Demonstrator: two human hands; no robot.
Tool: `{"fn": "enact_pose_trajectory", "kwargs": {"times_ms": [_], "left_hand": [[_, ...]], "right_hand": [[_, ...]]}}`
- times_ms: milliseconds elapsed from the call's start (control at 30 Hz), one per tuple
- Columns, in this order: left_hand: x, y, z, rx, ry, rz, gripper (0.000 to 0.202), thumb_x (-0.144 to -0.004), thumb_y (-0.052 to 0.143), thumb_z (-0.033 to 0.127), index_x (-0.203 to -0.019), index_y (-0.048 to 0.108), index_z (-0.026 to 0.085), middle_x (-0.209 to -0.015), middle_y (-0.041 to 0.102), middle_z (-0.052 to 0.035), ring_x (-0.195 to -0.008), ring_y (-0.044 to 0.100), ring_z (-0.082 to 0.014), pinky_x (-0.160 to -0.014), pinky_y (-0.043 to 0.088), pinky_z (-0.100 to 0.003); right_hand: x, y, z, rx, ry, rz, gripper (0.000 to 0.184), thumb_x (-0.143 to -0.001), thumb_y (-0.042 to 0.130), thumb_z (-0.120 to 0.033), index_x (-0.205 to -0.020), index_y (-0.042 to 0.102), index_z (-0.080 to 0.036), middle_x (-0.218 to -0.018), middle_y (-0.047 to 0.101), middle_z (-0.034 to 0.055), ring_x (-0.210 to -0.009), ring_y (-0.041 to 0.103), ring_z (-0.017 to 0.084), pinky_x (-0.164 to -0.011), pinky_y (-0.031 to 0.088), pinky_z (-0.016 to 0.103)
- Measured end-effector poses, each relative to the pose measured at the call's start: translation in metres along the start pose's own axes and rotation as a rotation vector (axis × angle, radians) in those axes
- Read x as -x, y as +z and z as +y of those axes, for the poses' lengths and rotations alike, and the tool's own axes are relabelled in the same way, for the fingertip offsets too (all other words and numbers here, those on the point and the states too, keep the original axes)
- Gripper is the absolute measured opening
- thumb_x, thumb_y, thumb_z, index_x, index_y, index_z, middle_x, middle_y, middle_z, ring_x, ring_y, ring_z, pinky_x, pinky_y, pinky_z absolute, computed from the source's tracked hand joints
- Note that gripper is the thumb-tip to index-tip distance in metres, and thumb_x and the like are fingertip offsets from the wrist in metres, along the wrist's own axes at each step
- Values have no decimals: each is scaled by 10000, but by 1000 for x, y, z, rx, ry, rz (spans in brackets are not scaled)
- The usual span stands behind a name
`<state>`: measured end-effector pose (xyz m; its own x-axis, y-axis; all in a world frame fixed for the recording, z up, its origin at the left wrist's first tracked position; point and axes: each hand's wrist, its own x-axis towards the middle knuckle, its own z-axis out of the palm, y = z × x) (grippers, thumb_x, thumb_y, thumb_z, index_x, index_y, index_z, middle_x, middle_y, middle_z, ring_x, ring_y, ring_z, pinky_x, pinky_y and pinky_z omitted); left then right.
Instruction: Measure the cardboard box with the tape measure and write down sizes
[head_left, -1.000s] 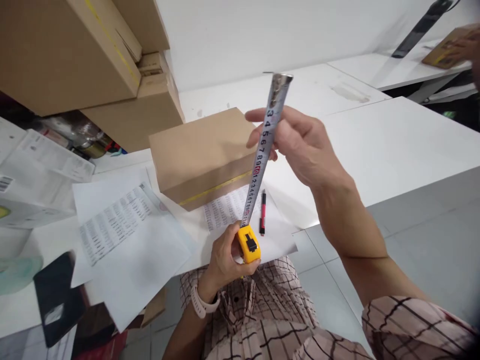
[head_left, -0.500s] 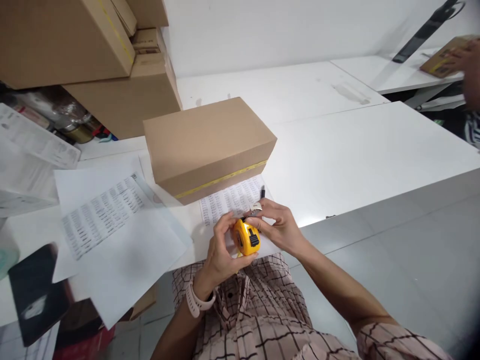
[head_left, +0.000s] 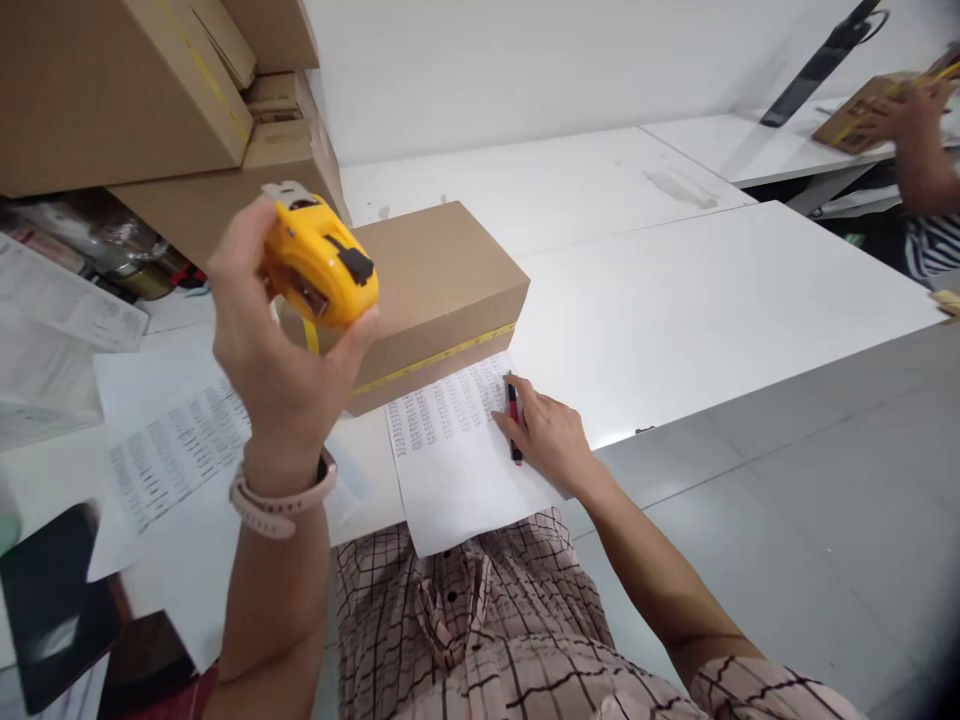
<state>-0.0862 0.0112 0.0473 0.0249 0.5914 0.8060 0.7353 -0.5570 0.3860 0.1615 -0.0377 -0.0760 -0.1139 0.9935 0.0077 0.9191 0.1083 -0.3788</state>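
My left hand (head_left: 274, 350) is raised at the left end of a closed cardboard box (head_left: 442, 265). It grips a yellow tape measure (head_left: 322, 265) with a black slide button and a metal hook at its end. A strip of yellow tape shows below the case. Lower down, my right hand (head_left: 551, 430) rests on a printed sheet (head_left: 457, 480), its thumb and fingers around a black and red pen (head_left: 514, 425). The sheet lies in front of the box and overhangs the table's front edge. A line of yellow printed tape runs along the box's front side.
Large cardboard boxes (head_left: 90, 90) are stacked at the back left. More printed papers (head_left: 176, 450) and a dark flat case (head_left: 56, 600) lie at left. Across the white table (head_left: 675, 300), a co-worker's hand (head_left: 900, 115) is on a small box (head_left: 855, 125) near a dark bottle (head_left: 817, 65).
My left hand has lifted the tape measure up and left, away from my lap. My right hand has let go of the tape measure's hook end and come down onto the pen.
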Motion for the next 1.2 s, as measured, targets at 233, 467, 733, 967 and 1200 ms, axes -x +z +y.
{"fn": "enact_pose_trajectory", "kwargs": {"times_ms": [233, 467, 733, 967, 1200], "left_hand": [[-12, 24, -23, -237, -141, -313, 524, -882, 629, 325, -1396, 535, 296, -1518, 527, -17, -1416, 459, -331, -1183, 376, -554], [-19, 32, -24, -181, -278, -380, 530, -863, 639, 427, -1383, 551, 377, -1562, 467, 46, -1475, 352, -385, -1208, 297, -593], [-17, 68, -20, -145, 177, -93, 369, -898, 637, 262, -1264, 619, 219, -1408, 611, -98, -1364, 496, -335, -1147, 383, -553], [46, 140, 3, 397, 184, -671, 261, -889, 514, 21, -1008, 672, 192, -1030, 761, -58, -991, 712, -200, -898, 572, -370], [73, 174, -19, 485, -22, -854, 122, -834, 662, 77, -842, 681, 197, -1286, 693, -105, -1293, 587, -258, -1095, 490, -478]], "right_hand": [[8, -9, 22, -264, -18, 33, 396, -924, 388, -211, -1214, 650, -146, -814, 737, 89, -632, 623, 190, -595, 407, 339], [31, -17, 52, -973, 15, 236, 280, -912, 635, -295, -1188, 630, -253, -989, 778, 53, -1018, 719, 230, -914, 539, 423], [0, -6, 39, -1144, 153, 402, 367, -972, 506, -586, -928, 619, -240, -627, 628, -11, -618, 595, 155, -701, 501, 351], [-14, -3, 41, -1033, 179, 215, 409, -936, 560, -621, -887, 678, -232, -757, 637, 10, -771, 590, 173, -736, 450, 338], [-19, -6, 45, -1027, 142, 103, 288, -893, 685, -497, -870, 587, -227, -644, 514, -51, -589, 403, 110, -563, 299, 283]]}}
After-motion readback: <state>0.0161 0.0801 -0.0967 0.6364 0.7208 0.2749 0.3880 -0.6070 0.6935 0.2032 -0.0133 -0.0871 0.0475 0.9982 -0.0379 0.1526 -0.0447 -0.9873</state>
